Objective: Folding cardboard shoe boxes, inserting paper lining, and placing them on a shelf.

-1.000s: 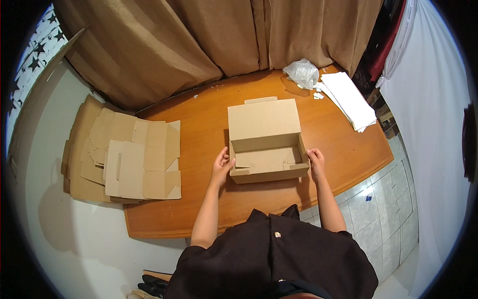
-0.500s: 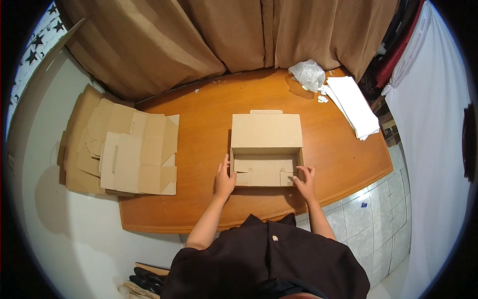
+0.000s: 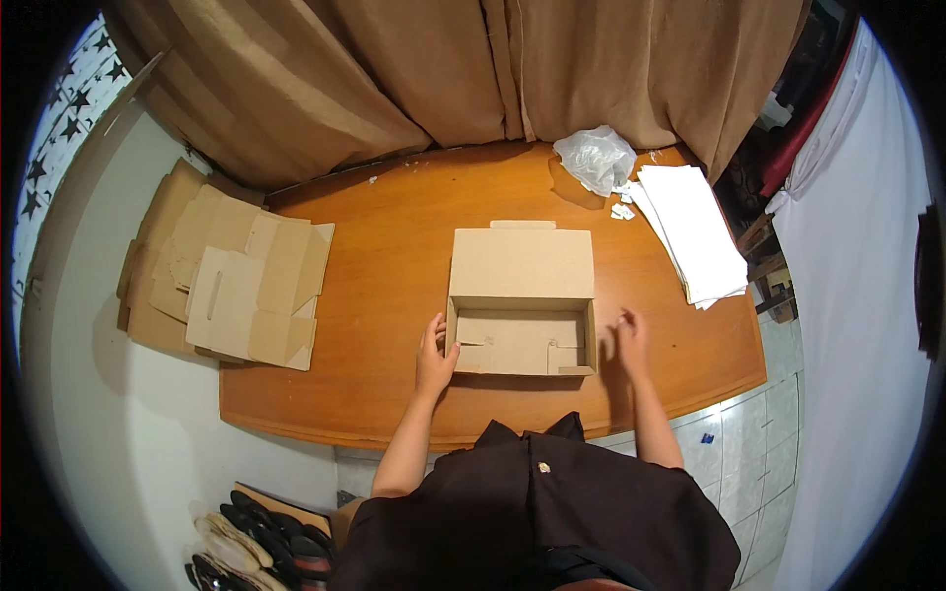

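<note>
In front of me on the wooden table stands a small brown cardboard box (image 3: 522, 362), its lid (image 3: 522, 262) folded back on the far side with a narrow tab. The inside looks bare, with slits and small flaps near the front corners. My left hand (image 3: 434, 364) is at the box's left wall, fingers along the outside and thumb over the rim. Off the right wall, a short way from the box, my right hand (image 3: 634, 347) hovers with nothing in it, its fingers loosely apart and a little blurred.
Flattened cardboard pieces (image 3: 236, 286) are stacked at the table's left by the wall. At the far right lie a clear plastic bag (image 3: 597, 160), white scraps (image 3: 622, 212) and a stack of white paper (image 3: 695, 234). The wooden table (image 3: 384, 266) ends near my waist; shoes (image 3: 266, 537) sit below left.
My right hand has come away from the box's right wall and moved to the right. My left hand stays at the left wall. The view has shifted slightly.
</note>
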Demonstrator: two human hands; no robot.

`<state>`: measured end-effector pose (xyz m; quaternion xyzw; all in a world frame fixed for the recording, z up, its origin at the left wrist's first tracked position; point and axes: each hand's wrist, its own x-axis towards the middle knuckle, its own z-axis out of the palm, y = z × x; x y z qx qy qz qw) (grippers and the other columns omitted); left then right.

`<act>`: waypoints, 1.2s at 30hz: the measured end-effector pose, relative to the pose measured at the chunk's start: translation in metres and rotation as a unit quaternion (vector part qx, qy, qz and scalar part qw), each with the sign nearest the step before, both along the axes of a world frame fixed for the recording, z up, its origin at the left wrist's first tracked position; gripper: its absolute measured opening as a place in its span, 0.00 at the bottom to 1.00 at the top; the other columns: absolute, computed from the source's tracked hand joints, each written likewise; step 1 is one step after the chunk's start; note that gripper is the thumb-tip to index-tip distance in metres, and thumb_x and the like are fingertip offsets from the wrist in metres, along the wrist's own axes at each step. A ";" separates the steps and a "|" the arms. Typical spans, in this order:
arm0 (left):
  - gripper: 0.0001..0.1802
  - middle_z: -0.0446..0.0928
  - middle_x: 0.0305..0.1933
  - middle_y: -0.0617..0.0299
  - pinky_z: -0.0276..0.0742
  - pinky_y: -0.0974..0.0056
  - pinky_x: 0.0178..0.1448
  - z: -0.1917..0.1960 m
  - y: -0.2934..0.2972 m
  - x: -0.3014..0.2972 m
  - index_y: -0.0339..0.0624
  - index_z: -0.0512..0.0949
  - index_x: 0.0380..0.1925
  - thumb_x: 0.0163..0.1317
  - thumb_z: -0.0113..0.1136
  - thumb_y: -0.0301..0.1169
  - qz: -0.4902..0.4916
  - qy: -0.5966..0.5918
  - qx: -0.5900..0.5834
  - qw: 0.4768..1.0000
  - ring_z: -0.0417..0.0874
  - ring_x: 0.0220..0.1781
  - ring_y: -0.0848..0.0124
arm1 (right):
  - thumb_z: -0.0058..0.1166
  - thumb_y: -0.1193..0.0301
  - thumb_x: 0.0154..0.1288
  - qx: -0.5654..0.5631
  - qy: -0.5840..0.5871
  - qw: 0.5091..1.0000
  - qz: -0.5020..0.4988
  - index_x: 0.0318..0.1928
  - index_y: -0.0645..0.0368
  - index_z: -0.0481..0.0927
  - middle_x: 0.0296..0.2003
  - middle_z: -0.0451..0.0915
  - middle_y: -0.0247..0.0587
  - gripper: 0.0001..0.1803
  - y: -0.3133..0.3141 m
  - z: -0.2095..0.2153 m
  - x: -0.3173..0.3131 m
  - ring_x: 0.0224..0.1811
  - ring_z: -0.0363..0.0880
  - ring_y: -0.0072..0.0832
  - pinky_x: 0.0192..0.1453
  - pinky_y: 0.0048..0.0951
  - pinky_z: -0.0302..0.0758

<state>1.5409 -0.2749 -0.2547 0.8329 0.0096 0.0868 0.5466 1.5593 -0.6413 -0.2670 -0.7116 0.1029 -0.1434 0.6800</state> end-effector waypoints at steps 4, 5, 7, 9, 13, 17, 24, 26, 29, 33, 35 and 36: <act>0.33 0.67 0.53 0.50 0.71 0.60 0.57 -0.002 -0.028 0.004 0.37 0.57 0.62 0.56 0.55 0.21 0.009 0.015 -0.007 1.000 0.72 0.54 0.63 | 0.49 0.75 0.58 -0.394 0.112 0.910 -0.065 0.55 0.61 0.70 0.50 0.73 0.45 0.22 -0.099 0.033 0.044 0.43 0.76 0.33 0.52 0.39 0.73; 0.32 0.67 0.53 0.51 0.70 0.60 0.57 0.000 -0.032 0.004 0.38 0.57 0.62 0.57 0.55 0.22 0.015 0.021 -0.009 1.000 0.72 0.54 0.64 | 0.49 0.75 0.58 -0.392 0.111 0.911 -0.065 0.55 0.61 0.70 0.50 0.73 0.45 0.22 -0.119 0.023 0.054 0.43 0.76 0.33 0.52 0.39 0.73; 0.32 0.68 0.52 0.52 0.69 0.61 0.57 0.002 -0.038 0.002 0.38 0.57 0.63 0.57 0.54 0.22 0.023 0.026 -0.010 0.999 0.72 0.53 0.64 | 0.51 0.73 0.56 -0.581 0.113 0.773 -0.227 0.56 0.56 0.70 0.55 0.71 0.39 0.24 -0.144 0.003 0.070 0.50 0.72 0.36 0.63 0.57 0.58; 0.31 0.70 0.51 0.49 0.70 0.60 0.54 0.002 -0.039 0.000 0.38 0.56 0.63 0.60 0.53 0.26 0.038 0.037 -0.033 0.998 0.74 0.51 0.61 | 0.51 0.72 0.57 -0.592 0.158 0.758 -0.225 0.56 0.53 0.70 0.55 0.71 0.36 0.24 -0.160 -0.009 0.075 0.53 0.70 0.35 0.64 0.63 0.51; 0.32 0.70 0.50 0.51 0.70 0.61 0.54 0.000 -0.041 -0.005 0.38 0.55 0.64 0.60 0.53 0.27 0.068 0.054 -0.061 0.994 0.74 0.50 0.62 | 0.51 0.70 0.60 -0.605 0.287 0.732 -0.129 0.55 0.48 0.71 0.52 0.72 0.31 0.20 -0.157 0.009 0.073 0.54 0.69 0.33 0.64 0.70 0.44; 0.32 0.69 0.50 0.51 0.69 0.61 0.54 -0.006 -0.044 -0.002 0.38 0.54 0.64 0.61 0.53 0.27 0.077 0.056 -0.071 0.993 0.73 0.49 0.64 | 0.50 0.69 0.61 -0.605 0.237 0.745 -0.148 0.52 0.47 0.74 0.49 0.74 0.30 0.17 -0.157 0.004 0.071 0.54 0.70 0.32 0.64 0.70 0.44; 0.33 0.69 0.49 0.51 0.69 0.61 0.55 -0.008 -0.048 -0.005 0.39 0.54 0.64 0.60 0.55 0.29 0.091 0.086 -0.101 0.987 0.73 0.48 0.65 | 0.51 0.67 0.60 -0.617 0.207 0.743 -0.153 0.44 0.50 0.80 0.44 0.77 0.32 0.12 -0.154 0.012 0.070 0.51 0.72 0.32 0.64 0.69 0.45; 0.34 0.69 0.49 0.51 0.69 0.61 0.55 -0.010 -0.046 -0.004 0.39 0.54 0.64 0.60 0.55 0.30 0.085 0.085 -0.095 0.988 0.73 0.49 0.65 | 0.51 0.67 0.60 -0.629 0.206 0.735 -0.149 0.43 0.51 0.81 0.42 0.78 0.33 0.11 -0.158 0.010 0.072 0.50 0.73 0.32 0.64 0.69 0.45; 0.34 0.69 0.49 0.51 0.69 0.60 0.55 -0.012 -0.045 -0.005 0.39 0.55 0.64 0.59 0.56 0.31 0.082 0.081 -0.085 0.990 0.72 0.50 0.64 | 0.51 0.68 0.59 -0.619 0.193 0.748 -0.143 0.39 0.52 0.82 0.36 0.80 0.34 0.09 -0.162 0.013 0.075 0.46 0.75 0.33 0.65 0.67 0.45; 0.33 0.69 0.51 0.50 0.69 0.58 0.55 0.005 -0.049 -0.003 0.38 0.57 0.62 0.58 0.57 0.31 0.108 0.053 0.050 0.991 0.71 0.53 0.60 | 0.52 0.68 0.58 -0.610 0.149 0.758 -0.173 0.37 0.53 0.82 0.32 0.81 0.35 0.08 -0.154 0.023 0.071 0.43 0.76 0.33 0.66 0.66 0.46; 0.33 0.69 0.51 0.49 0.67 0.58 0.56 0.022 -0.056 0.000 0.38 0.58 0.62 0.57 0.58 0.31 0.129 0.032 0.087 0.987 0.71 0.54 0.58 | 0.52 0.69 0.58 -0.606 0.148 0.764 -0.165 0.36 0.53 0.82 0.32 0.81 0.36 0.08 -0.145 0.036 0.068 0.43 0.76 0.33 0.66 0.65 0.46; 0.32 0.69 0.52 0.48 0.66 0.57 0.57 0.030 -0.061 0.003 0.38 0.60 0.61 0.56 0.58 0.30 0.152 0.012 0.124 0.980 0.70 0.55 0.56 | 0.53 0.69 0.57 -0.599 0.133 0.774 -0.157 0.35 0.53 0.82 0.32 0.81 0.35 0.07 -0.139 0.042 0.067 0.42 0.76 0.32 0.66 0.65 0.46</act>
